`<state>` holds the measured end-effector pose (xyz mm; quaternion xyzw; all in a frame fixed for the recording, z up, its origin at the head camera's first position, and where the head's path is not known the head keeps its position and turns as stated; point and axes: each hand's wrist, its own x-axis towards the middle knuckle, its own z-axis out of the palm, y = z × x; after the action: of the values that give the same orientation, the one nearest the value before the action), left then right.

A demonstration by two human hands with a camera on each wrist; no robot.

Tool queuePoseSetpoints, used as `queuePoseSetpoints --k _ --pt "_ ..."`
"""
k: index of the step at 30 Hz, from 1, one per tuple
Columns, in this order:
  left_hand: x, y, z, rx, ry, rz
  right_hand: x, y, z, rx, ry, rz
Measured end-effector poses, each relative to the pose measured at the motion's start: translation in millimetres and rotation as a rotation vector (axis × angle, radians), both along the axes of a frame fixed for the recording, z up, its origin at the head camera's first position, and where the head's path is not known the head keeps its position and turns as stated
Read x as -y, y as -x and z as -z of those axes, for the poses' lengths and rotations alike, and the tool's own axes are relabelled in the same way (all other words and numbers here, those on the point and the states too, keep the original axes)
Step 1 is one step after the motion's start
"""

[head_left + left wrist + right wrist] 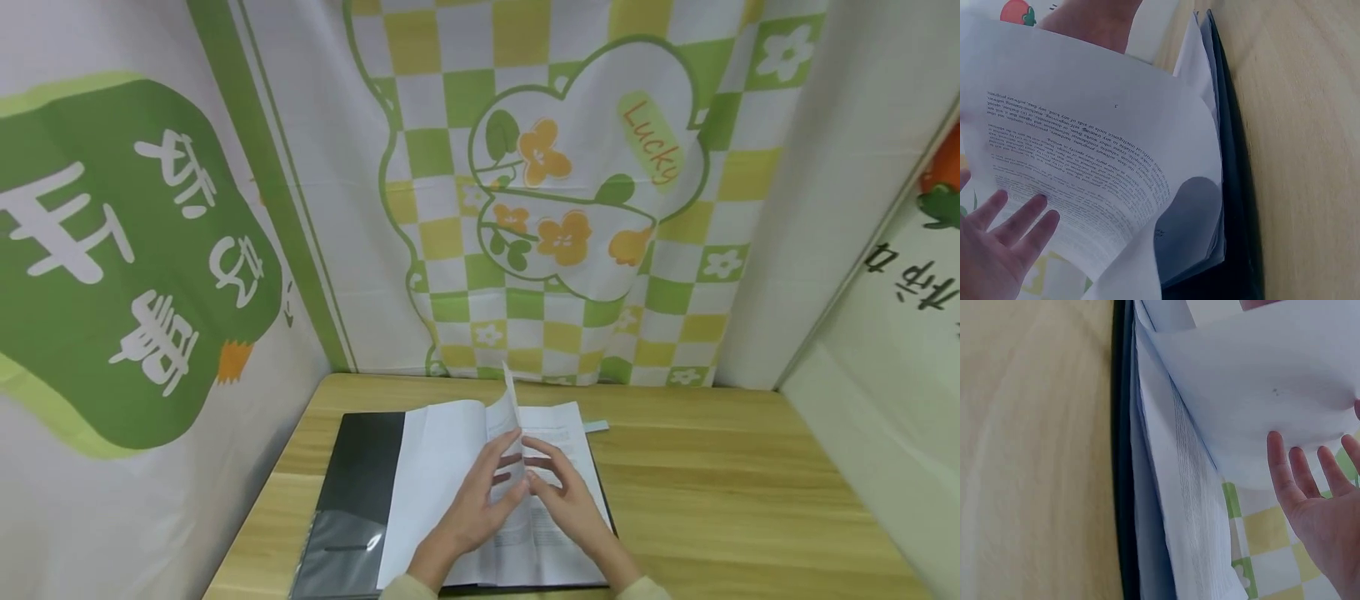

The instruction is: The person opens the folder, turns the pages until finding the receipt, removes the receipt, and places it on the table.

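Note:
A black folder (363, 458) lies spread on the wooden table, with a stack of white sheets (435, 467) turned over to its left side and printed sheets (558, 425) on its right. One sheet stands raised between my hands, its printed side (1079, 144) toward my left hand (480, 500) and its blank side (1260, 394) toward my right hand (566, 500). Fairly straight left fingers (1022, 219) rest against the printed side. From the other side my right fingers (1282, 459) touch the sheet, spread apart. Both thumbs come close together near the sheet's lower part.
A clear plastic pocket (341, 550) covers the folder's lower left. A pale blue strip (596, 426) pokes out beyond its right edge. Bare wooden tabletop (735, 492) extends to the right. Patterned cloth hangings (555, 208) close off the back and both sides.

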<state>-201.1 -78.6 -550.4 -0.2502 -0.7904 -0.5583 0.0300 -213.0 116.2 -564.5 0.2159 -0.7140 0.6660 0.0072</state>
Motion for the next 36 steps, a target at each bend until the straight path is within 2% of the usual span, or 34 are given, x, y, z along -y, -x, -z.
queuePoseSetpoints --k 8,14,20,25,30,36 --pt "20.0 1.4 -8.4 -0.081 0.049 -0.048 16.2 -10.3 2.4 -0.046 -0.069 0.019" --pt "34.3 0.0 -13.7 -0.081 0.077 -0.074 21.3 -15.0 4.7 -0.062 -0.113 0.043" --pt "43.3 -0.5 -13.6 -0.065 0.119 -0.096 23.4 -14.2 7.4 -0.042 -0.146 0.061" --pt "50.8 -5.6 -11.3 -0.059 0.223 -0.124 22.5 -15.4 9.5 -0.019 -0.167 0.065" --pt "61.3 -12.1 -8.1 -0.069 0.368 -0.169 20.4 -17.4 11.9 0.021 -0.172 0.048" --pt "73.9 -20.9 3.8 -0.022 0.516 -0.221 18.9 -20.8 10.9 0.046 -0.2 0.014"
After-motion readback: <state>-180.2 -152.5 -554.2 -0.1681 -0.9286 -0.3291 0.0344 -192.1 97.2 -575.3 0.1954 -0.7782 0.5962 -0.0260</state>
